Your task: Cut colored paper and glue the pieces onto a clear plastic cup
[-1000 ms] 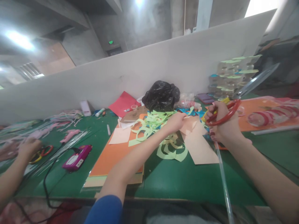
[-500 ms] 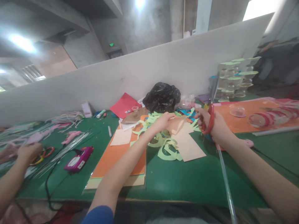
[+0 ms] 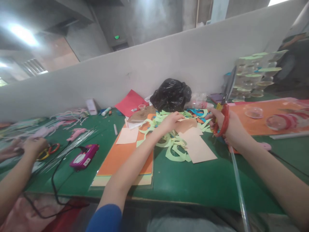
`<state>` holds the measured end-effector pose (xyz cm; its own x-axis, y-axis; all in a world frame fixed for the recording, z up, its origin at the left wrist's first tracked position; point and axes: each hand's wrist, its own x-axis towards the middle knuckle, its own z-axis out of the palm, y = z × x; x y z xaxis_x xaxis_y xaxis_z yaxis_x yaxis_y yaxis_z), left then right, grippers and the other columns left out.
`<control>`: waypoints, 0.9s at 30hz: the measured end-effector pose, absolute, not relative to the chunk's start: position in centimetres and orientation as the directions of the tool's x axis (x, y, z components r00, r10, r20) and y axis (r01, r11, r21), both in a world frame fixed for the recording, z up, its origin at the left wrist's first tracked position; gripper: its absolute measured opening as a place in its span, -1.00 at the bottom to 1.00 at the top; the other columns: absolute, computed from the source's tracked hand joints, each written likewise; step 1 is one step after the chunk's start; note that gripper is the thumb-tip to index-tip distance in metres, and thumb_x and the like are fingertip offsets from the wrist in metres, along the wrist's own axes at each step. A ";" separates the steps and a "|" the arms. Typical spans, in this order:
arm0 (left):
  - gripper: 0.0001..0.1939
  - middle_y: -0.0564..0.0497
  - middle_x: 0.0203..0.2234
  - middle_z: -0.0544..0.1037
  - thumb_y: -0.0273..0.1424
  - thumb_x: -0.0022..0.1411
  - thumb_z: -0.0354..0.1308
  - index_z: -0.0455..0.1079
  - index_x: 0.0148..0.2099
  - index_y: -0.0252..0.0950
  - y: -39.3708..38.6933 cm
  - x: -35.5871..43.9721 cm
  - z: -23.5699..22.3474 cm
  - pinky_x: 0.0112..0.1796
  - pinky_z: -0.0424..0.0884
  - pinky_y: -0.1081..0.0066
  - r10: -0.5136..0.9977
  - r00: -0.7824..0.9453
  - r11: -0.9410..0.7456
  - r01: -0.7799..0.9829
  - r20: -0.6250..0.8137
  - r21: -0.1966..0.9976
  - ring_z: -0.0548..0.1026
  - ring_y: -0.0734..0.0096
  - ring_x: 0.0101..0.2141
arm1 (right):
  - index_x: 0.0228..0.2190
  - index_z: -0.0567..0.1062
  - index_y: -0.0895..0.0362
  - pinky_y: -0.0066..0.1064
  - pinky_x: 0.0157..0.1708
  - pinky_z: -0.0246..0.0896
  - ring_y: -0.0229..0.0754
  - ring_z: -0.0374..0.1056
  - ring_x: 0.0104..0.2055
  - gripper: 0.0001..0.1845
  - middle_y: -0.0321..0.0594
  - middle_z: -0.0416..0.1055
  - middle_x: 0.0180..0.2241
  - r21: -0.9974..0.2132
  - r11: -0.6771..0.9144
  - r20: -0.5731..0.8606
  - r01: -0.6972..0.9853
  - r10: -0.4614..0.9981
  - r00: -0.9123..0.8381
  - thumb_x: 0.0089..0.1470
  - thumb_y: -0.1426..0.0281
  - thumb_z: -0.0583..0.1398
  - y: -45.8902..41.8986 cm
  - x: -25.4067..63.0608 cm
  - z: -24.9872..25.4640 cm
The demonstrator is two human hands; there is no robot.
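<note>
My left hand reaches to the middle of the table, its fingers curled over the edge of a peach paper sheet; the fingertips are partly hidden. Further peach pieces overlap this sheet, beside curled light-green paper scraps. On the right, my right hand is closed around the red handles of a pair of scissors, blades pointing up. A long clear rod runs down from beneath that hand; whether the hand grips it too, I cannot tell.
A black plastic bag sits by the partition. Orange sheets lie left of the scraps. A striped bottle and stacked clear cups stand right. Another person's hands work at far left, near a purple box with a black cord.
The view has shifted slightly, so the table's things sit a little higher and further right. The peach paper by my left hand lies flatter. The scissors stay in my right hand.
</note>
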<state>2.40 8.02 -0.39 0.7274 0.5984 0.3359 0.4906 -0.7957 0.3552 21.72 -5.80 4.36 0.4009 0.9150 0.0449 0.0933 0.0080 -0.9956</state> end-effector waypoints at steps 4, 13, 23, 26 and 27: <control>-0.73 -0.01 -0.25 0.54 -0.52 0.23 -0.04 0.47 -0.14 -0.31 7.7 2.0 1.3 -0.12 0.33 0.42 0.645 0.684 -0.750 0.480 0.342 0.455 0.46 0.34 -0.20 | -0.42 0.36 0.09 -0.45 -0.73 -0.06 -0.31 0.12 -0.67 -0.65 -0.31 0.25 -0.63 -0.989 -0.097 -0.034 0.112 0.884 0.465 0.15 0.06 0.19 -6.0 21.6 5.0; -0.72 -0.08 -0.28 0.63 -0.40 0.10 0.24 0.52 -0.12 -0.38 5.6 -5.0 5.6 -0.09 0.39 0.30 0.938 0.182 -0.345 0.424 0.294 0.837 0.53 0.16 -0.19 | -0.39 0.33 0.07 -0.36 -0.56 0.16 -0.17 0.28 -0.58 -0.50 -0.26 0.36 -0.56 -0.892 -0.092 -0.054 0.442 0.994 0.098 0.05 -0.13 0.19 -4.3 22.1 1.3; -0.51 -0.17 -0.18 0.65 -0.51 0.00 0.40 0.48 0.02 -0.41 6.5 -8.5 3.1 0.06 0.42 0.18 0.992 0.110 -0.051 -0.077 0.059 0.996 0.57 0.13 -0.06 | -0.21 0.49 0.20 -0.31 -0.42 0.13 0.07 0.45 -0.37 -0.44 0.04 0.54 -0.36 -0.378 -0.153 0.039 0.913 0.983 0.181 0.17 -0.05 0.06 -3.8 21.8 0.5; -0.57 -0.15 -0.16 0.65 -0.53 0.02 0.39 0.50 -0.01 -0.39 6.7 -8.5 2.9 0.04 0.45 0.23 0.992 0.124 -0.018 -0.135 0.035 0.991 0.57 0.17 -0.05 | -0.17 0.47 0.23 -0.30 -0.42 0.13 0.10 0.46 -0.32 -0.44 0.10 0.55 -0.31 -0.290 -0.156 0.019 0.944 0.986 0.169 0.19 -0.03 0.06 -4.3 21.5 0.7; -0.59 -0.15 -0.16 0.66 -0.53 0.03 0.38 0.51 -0.02 -0.39 6.7 -8.4 2.9 0.03 0.46 0.25 0.991 0.127 -0.015 -0.148 0.034 0.989 0.58 0.18 -0.06 | -0.18 0.48 0.23 -0.30 -0.42 0.13 0.09 0.45 -0.32 -0.47 0.09 0.55 -0.31 -0.269 -0.148 0.007 0.952 0.988 0.156 0.19 0.00 0.08 -4.4 21.3 0.8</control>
<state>-8.42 6.70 2.92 0.1270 0.9913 0.0344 -0.1485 -0.0153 0.9888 21.31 -4.42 0.82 0.1557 0.9878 0.0072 0.9518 -0.1481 -0.2685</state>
